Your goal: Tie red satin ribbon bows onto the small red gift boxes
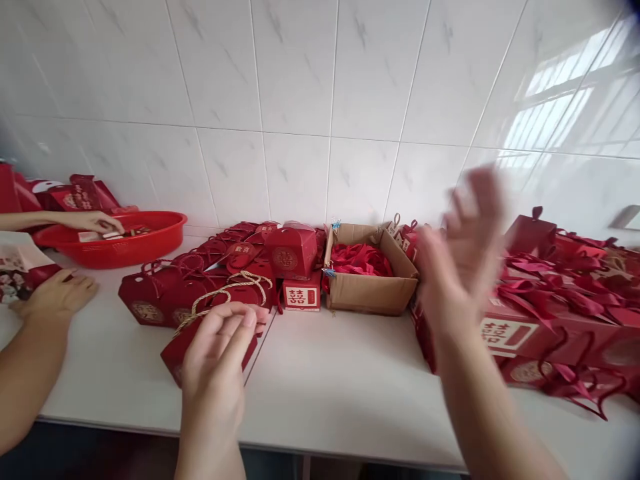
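Note:
My left hand (215,353) is closed, its thumb and fingertips drawn together in front of a red gift box (173,355) with a twisted gold cord handle (207,298). Whether anything is between those fingers is hidden. My right hand (463,260) is raised and blurred by motion, palm and fingers spread, holding nothing I can see. It hangs before a stack of red gift boxes with ribbon bows (560,293) on the right. Between my hands, farther back, a cardboard box (373,295) holds loose red ribbons (363,259).
More red gift boxes (291,252) crowd the white table (320,380) at left centre. Another person's hand (93,223) reaches into a red plastic basin (125,247); a second hand (57,293) rests near a printed bag (15,273). A tiled wall (295,87) stands behind.

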{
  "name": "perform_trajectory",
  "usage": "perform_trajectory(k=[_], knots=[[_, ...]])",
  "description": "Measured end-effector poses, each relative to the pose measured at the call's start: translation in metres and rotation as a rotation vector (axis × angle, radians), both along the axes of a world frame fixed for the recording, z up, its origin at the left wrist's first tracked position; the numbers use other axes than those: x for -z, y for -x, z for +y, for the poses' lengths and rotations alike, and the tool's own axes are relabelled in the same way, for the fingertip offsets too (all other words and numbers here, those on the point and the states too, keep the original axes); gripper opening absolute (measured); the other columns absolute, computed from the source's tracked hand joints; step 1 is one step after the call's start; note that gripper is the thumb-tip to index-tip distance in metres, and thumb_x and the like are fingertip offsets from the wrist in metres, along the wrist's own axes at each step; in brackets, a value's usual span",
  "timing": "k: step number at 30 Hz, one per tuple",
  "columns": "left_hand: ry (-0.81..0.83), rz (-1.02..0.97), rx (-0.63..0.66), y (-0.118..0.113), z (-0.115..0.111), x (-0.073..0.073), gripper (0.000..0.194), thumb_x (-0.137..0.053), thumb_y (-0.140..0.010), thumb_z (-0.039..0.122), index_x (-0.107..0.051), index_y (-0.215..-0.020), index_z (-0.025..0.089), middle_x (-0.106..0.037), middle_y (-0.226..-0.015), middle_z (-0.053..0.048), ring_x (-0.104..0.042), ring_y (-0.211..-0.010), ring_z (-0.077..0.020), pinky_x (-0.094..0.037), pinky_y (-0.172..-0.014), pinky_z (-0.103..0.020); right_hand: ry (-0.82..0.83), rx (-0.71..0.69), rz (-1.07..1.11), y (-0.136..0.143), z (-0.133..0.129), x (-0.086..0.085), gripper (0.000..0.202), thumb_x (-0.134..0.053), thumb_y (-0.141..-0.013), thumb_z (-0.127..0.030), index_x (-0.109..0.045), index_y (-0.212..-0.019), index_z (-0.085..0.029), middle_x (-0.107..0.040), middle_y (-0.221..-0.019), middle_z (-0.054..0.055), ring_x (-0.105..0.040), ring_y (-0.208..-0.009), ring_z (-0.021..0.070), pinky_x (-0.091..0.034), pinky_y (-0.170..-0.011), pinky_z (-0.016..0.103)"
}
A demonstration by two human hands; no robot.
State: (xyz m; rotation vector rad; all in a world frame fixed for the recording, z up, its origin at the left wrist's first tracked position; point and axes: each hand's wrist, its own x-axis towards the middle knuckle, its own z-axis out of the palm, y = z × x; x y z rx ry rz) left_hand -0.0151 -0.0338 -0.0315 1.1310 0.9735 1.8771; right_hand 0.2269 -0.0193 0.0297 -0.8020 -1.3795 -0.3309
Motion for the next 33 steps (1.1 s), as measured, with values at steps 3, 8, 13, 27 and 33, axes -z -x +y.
perform_trajectory(k=[3,8,13,27,33], knots=[[0.074,0.027,0.000,0.011,0.002,0.003,0.026,-0.074,-0.071,0.041,-0.062,-0.080,0.020,-0.067,-0.079,0.000,-0.062,-0.083,-0.0152,-0.048,-0.075,-0.023,0.259,-0.223,-0.022,0.052,0.061,0.013,0.066,-0.059,-0.083,-0.040,-0.032,-0.141,-0.024,-0.040,-0.145,0.011,-0.038,-0.135,0.0281,-0.034,-0.110,0.051],[0.112,0.016,-0.037,0.022,0.006,0.007,0.031,-0.074,-0.070,0.046,-0.061,-0.081,0.021,-0.065,-0.081,0.000,-0.061,-0.085,-0.0153,-0.049,-0.075,-0.022,0.566,-0.360,0.261,0.096,0.131,0.038,0.064,-0.062,-0.077,-0.038,-0.042,-0.133,-0.013,-0.046,-0.140,0.018,-0.043,-0.131,0.0277,-0.039,-0.106,0.044],[0.156,0.131,-0.007,0.015,0.003,0.006,0.030,-0.070,-0.074,0.049,-0.061,-0.082,0.021,-0.066,-0.084,-0.001,-0.060,-0.087,-0.0154,-0.047,-0.077,-0.020,0.707,-0.317,0.074,0.100,0.145,0.038,0.092,-0.068,-0.070,-0.048,-0.027,-0.145,-0.014,-0.032,-0.150,0.017,-0.023,-0.142,0.0294,-0.022,-0.116,0.047],[0.256,0.179,-0.042,0.003,0.005,0.005,0.033,-0.069,-0.071,0.053,-0.060,-0.081,0.023,-0.067,-0.081,0.000,-0.061,-0.086,-0.0151,-0.046,-0.077,-0.019,0.890,-0.286,-0.075,0.101,0.144,0.038,0.091,-0.066,-0.073,-0.041,-0.020,-0.149,-0.021,-0.002,-0.157,0.015,0.010,-0.145,0.0299,-0.013,-0.115,0.053],[0.288,0.198,-0.061,0.001,0.008,0.006,0.035,-0.070,-0.069,0.054,-0.061,-0.082,0.022,-0.067,-0.082,-0.001,-0.062,-0.088,-0.0168,-0.048,-0.077,-0.020,0.874,-0.314,-0.066,0.099,0.147,0.040,0.067,-0.068,-0.071,-0.041,-0.044,-0.130,-0.021,-0.026,-0.150,0.014,0.002,-0.146,0.0300,-0.015,-0.115,0.053]])
